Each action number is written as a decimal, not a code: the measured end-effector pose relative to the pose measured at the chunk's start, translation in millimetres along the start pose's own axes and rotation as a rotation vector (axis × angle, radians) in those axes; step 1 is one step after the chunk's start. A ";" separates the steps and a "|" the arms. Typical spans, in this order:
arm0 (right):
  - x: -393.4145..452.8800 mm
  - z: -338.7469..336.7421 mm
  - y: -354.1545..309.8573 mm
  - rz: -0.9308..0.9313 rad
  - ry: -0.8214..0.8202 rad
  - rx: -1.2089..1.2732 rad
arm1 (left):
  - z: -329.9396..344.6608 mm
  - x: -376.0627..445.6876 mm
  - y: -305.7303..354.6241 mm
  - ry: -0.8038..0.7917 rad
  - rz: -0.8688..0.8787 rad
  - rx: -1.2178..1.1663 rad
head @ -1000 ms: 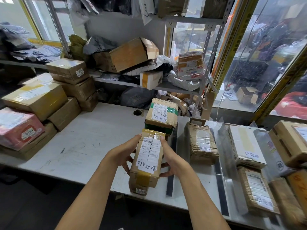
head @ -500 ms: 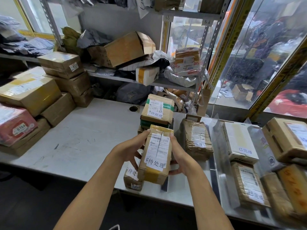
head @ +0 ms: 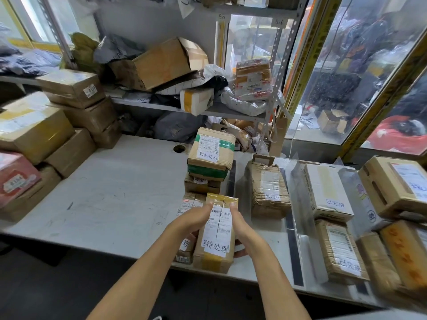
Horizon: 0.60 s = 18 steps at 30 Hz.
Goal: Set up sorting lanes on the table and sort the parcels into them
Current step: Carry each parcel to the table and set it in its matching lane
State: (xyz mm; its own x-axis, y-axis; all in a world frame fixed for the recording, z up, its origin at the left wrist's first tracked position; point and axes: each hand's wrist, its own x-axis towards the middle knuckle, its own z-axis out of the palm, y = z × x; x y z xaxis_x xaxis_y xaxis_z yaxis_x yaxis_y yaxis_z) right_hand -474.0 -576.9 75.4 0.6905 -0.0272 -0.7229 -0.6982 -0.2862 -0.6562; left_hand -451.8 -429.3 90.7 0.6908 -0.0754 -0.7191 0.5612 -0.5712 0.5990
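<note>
Surface: grey worn surface (head: 111,204), brown cardboard parcels in taped lanes.
Hands: left hand (head: 191,221) and right hand (head: 242,224), fingers curled round long brown labelled parcel (head: 216,236).

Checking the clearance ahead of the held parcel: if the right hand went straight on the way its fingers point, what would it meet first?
The right hand points away toward the shelf. Likely first in line is the stack topped by the green-taped brown cardboard box, just beyond the taped brown parcel with white labels it grips; depth is unclear.
</note>
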 end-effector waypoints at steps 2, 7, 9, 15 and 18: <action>2.3 5.4 2.5 0.005 0.001 -0.004 | 0.5 4.3 -1.7 0.061 -0.005 0.002; 7.3 13.1 4.6 -0.057 0.066 0.031 | -0.8 3.5 -2.4 0.204 0.026 -0.057; 2.4 14.3 1.2 -0.131 0.092 0.008 | -7.1 2.3 -6.4 0.234 0.035 -0.076; -4.2 39.6 -27.0 -0.375 0.180 -0.266 | -52.3 -21.6 -41.7 0.469 0.179 -0.106; -1.6 85.1 -60.6 -0.560 0.170 -0.403 | -89.6 -37.4 -77.6 0.650 0.215 -0.078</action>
State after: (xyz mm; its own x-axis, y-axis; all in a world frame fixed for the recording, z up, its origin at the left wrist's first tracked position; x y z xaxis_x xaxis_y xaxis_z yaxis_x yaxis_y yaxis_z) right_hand -449.0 -478.0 97.9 0.9680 0.0882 -0.2349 -0.1278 -0.6322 -0.7642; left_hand -480.3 -308.9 102.7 0.9100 0.3391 -0.2385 0.3953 -0.5364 0.7456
